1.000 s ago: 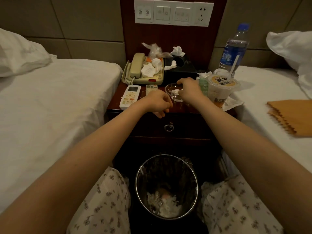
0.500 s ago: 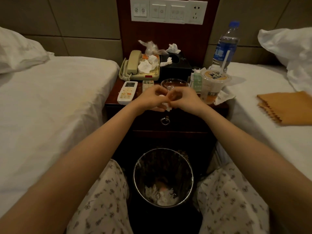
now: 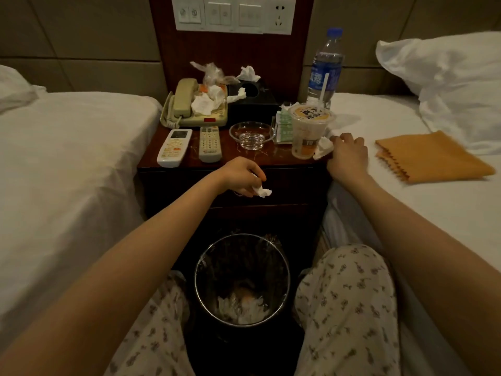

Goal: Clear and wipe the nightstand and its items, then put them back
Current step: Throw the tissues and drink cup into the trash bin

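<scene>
At foot of nightstand: waste bin, clear liner, crumpled white paper at bottom; between two knees in flowered trousers.
Left hand: before nightstand drawer front, above bin; fingers curled and clamped on crumpled tissue.
Nightstand: dark wood, between two white beds; front strip of top bare and streaked.
Right hand: at right front corner of nightstand, partly over bed edge; fingers bent, close together, tips touching loose tissue; pinch or mere touch not discernible.
Loose tissue: on right front corner, against base of cup.
Cup: sealed plastic drink cup with upright straw, right side of top.
Green packet: just left of cup.
Glass dish: clear, centre of top.
Remotes: white remote at left front edge; grey remote just beside it.
Telephone: beige, left rear of top, handset on cradle, crumpled tissues on keypad.
Tissue box: black, rear centre.
Water bottle: blue cap, behind cup at right rear.
Orange cloth: folded, on bed right of nightstand, near right hand, apart from it.
Switch panel: on wall above nightstand.
</scene>
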Action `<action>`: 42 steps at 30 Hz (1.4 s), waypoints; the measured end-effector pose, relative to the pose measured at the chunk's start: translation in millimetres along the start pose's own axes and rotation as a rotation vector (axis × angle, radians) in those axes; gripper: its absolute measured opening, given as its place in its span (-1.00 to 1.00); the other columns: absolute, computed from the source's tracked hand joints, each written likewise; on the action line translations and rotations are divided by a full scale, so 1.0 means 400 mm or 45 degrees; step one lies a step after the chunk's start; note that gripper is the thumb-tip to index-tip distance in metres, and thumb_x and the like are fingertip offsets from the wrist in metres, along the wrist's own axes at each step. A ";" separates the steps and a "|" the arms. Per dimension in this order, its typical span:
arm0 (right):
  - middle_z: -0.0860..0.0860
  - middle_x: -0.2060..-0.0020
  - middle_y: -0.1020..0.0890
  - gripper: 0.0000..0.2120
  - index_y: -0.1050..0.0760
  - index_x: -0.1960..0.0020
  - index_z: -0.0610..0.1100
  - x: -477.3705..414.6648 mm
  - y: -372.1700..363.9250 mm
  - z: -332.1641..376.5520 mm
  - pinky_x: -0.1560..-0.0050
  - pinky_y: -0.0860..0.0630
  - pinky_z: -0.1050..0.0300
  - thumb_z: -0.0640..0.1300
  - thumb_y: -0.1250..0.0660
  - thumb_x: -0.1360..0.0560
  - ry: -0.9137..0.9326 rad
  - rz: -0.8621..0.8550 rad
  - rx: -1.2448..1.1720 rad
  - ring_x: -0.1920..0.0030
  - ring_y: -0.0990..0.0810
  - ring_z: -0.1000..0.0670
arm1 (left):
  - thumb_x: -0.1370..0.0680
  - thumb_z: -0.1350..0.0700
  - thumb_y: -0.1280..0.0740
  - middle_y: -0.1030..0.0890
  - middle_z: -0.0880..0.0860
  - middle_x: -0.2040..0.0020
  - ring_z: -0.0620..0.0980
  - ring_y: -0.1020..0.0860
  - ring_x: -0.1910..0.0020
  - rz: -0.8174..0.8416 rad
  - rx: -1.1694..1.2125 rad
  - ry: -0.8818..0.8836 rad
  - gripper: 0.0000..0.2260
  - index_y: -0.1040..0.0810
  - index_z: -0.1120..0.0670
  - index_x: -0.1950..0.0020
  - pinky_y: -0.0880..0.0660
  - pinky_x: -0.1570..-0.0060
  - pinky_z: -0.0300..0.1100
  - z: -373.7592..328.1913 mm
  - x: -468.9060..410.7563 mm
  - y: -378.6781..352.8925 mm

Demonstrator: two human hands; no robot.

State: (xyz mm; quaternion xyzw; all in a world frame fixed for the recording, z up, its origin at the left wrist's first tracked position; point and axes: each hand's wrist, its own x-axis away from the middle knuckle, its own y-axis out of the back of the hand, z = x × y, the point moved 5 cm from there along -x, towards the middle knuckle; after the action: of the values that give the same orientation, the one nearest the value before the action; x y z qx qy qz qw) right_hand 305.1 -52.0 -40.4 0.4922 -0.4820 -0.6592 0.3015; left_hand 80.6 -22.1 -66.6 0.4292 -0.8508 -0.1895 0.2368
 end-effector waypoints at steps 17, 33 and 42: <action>-0.04 0.26 -0.54 -0.91 -0.53 0.18 -0.11 0.241 -0.111 0.210 0.20 -0.44 0.08 -0.10 -0.32 -0.46 0.586 0.765 -0.442 0.15 -0.58 -0.10 | -0.54 0.13 -0.31 -0.47 0.07 -0.22 0.12 -0.46 -0.20 0.383 -0.687 0.425 -0.66 -0.46 0.07 -0.31 -0.47 0.10 -0.09 0.150 0.041 -0.094; -0.15 -0.24 -0.43 -0.42 -0.16 -0.42 -0.06 -0.032 0.061 -0.003 -0.22 -0.46 0.03 -0.31 -0.23 -0.46 -0.478 0.194 -1.416 -0.19 -0.46 -0.10 | -0.52 0.20 -0.29 -0.46 0.08 -0.26 -0.01 -0.47 -0.16 -0.303 0.146 -0.191 -0.50 -0.22 0.09 -0.44 -0.45 0.00 -0.18 -0.231 -0.111 -0.005; -0.10 -0.22 -0.49 -0.56 -0.30 -0.22 -0.07 0.048 0.106 0.097 -0.04 -0.54 0.14 -0.33 -0.34 -0.41 -0.153 0.035 -1.737 -0.16 -0.52 -0.03 | -0.54 0.22 -0.28 -0.49 0.02 -0.23 -0.13 -0.51 -0.05 -0.487 0.527 -0.311 -0.58 -0.30 0.05 -0.38 -0.46 0.23 -0.37 -0.203 0.011 -0.004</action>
State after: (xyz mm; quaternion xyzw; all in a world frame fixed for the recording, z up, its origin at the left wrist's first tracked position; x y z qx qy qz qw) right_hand 258.9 -70.4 -5.8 0.1484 0.0192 -0.8376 0.5253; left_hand 125.5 -36.2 -0.2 0.5947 -0.7973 -0.1035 0.0004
